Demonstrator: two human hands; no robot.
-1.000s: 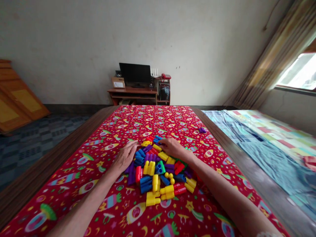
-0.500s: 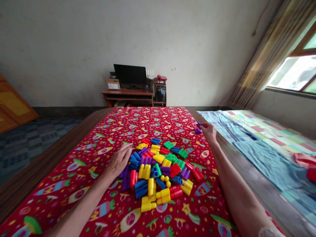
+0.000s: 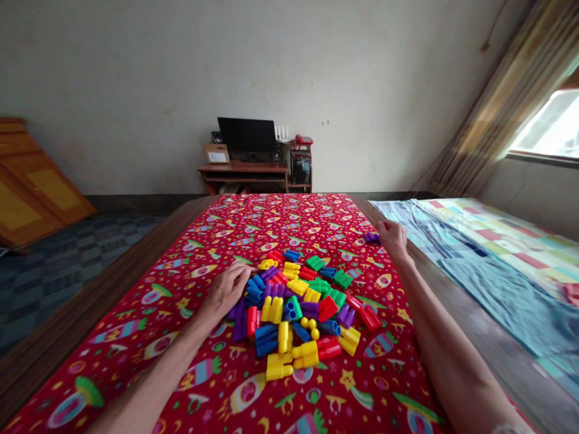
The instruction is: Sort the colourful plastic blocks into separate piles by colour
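A loose pile of chunky plastic building blocks [image 3: 294, 307] in yellow, blue, red, purple and green lies in the middle of a red rocket-print cloth [image 3: 289, 223]. My left hand [image 3: 224, 291] rests against the pile's left side, its fingertips on or beside the blocks and nothing visibly held. Well to the right of the pile, my right hand [image 3: 392, 238] hovers at the cloth's far right edge. A small purple block [image 3: 371, 239] lies just left of its fingertips, and the hand holds nothing.
Dark wooden edges [image 3: 108, 283] flank the cloth. Rumpled striped bedding [image 3: 497, 271] lies to the right. A wooden desk [image 3: 242, 170] with a monitor [image 3: 246, 137] stands against the far wall. A curtained window [image 3: 549, 126] is at right, a leaning orange wooden panel [image 3: 36, 187] at left.
My right hand has moved from the pile's top out to the cloth's right edge, uncovering green blocks. The purple block now lies beside it. My left hand has hardly moved.
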